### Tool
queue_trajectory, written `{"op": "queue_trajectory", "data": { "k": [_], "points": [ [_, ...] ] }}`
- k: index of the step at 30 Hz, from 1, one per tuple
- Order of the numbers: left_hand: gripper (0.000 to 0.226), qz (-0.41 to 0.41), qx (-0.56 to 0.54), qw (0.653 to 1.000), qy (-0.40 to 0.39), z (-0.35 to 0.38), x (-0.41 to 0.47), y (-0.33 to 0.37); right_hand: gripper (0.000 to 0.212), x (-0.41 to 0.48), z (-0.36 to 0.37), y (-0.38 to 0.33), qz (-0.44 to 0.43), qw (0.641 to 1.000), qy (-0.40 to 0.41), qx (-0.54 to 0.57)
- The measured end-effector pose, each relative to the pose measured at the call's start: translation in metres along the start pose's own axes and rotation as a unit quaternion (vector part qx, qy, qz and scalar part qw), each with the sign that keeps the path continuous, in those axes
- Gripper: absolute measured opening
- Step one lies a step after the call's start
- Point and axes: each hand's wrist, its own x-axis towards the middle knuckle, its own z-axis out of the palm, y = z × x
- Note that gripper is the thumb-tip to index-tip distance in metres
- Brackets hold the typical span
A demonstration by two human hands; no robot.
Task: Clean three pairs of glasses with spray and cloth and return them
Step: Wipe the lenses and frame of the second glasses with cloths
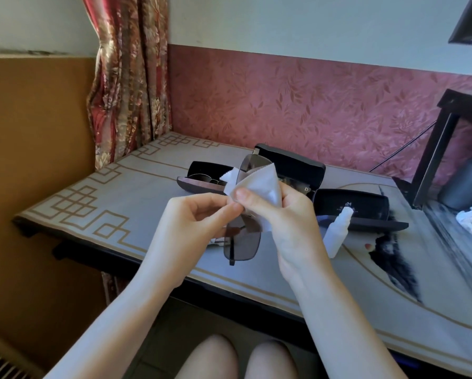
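1. Knees (237, 359): bare, at the lower edge, below the table's near rim.
2. Table (114, 203): grey top with gold fretwork border.
3. Left hand (202, 214): fingers curled, thumb and fingertips pinching the sunglasses at their middle.
4. Right hand (289, 217): fingers curled round the cloth, thumb pressing it against the upper lens.
5. Sunglasses (243, 242): dark-tinted, thin dark frame; held above the table between both hands, turned on end, one lens up and one down.
6. Cloth (264, 187): pale grey, folded over the upper lens, a corner sticking out to the left.
7. Spray bottle (338, 231): white, on the table just right of the right hand, in front of the right-hand case.
8. Right-hand case (366, 212): black, open.
9. Left-hand case (199, 184): dark, open, holding a second pair of glasses (204, 177).
10. Middle case (297, 165): black, open, partly hidden by the cloth; contents unclear.
11. Dark stand (442, 138) and grey cup (467, 184): far right.
12. Curtain (128, 77): red floral, at the far left corner.
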Motion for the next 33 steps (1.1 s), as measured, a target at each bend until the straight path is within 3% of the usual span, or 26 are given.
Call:
{"op": "queue_trajectory", "data": {
  "k": [2, 5, 7, 9, 11, 16, 20, 23, 30, 33],
  "points": [
    [0.009, 0.003, -0.012, 1.0, 0.023, 0.0, 0.0, -0.001, 0.007, 0.001, -0.001, -0.001, -0.006, 1.0, -0.011, -0.015],
    [0.008, -0.008, -0.033, 0.998, 0.049, -0.001, -0.001, -0.003, 0.019, 0.003, -0.009, 0.003, -0.008, 0.999, -0.003, -0.042],
    [0.009, -0.024, -0.057, 0.997, 0.054, 0.0, 0.0, -0.005, 0.045, 0.004, -0.019, 0.006, -0.024, 0.998, 0.009, -0.059],
    [0.011, -0.043, -0.078, 0.994, 0.057, -0.001, 0.001, -0.005, 0.086, 0.002, -0.027, 0.008, -0.032, 0.995, 0.005, -0.097],
    [0.014, -0.059, -0.09, 0.992, 0.063, -0.002, 0.003, -0.006, 0.103, 0.0, -0.037, 0.012, -0.017, 0.991, -0.022, -0.132],
    [0.031, -0.078, -0.128, 0.986, 0.072, -0.002, 0.003, -0.006, 0.07, -0.008, -0.048, 0.017, 0.045, 0.987, -0.095, -0.123],
    [0.022, -0.104, -0.158, 0.98, 0.055, 0.0, 0.001, -0.007, 0.068, -0.011, -0.045, 0.012, 0.062, 0.981, -0.143, -0.114],
    [0.031, -0.113, -0.154, 0.981, 0.042, 0.001, -0.002, -0.009, 0.047, -0.015, -0.041, 0.009, 0.063, 0.978, -0.169, -0.104],
    [0.026, -0.12, -0.164, 0.978, 0.039, 0.0, -0.005, -0.012, 0.043, -0.02, -0.033, 0.012, 0.07, 0.977, -0.173, -0.099],
    [0.027, -0.116, -0.179, 0.976, 0.042, 0.0, -0.005, -0.013, 0.037, -0.022, -0.03, 0.012, 0.028, 0.983, -0.141, -0.116]
  ]
}}
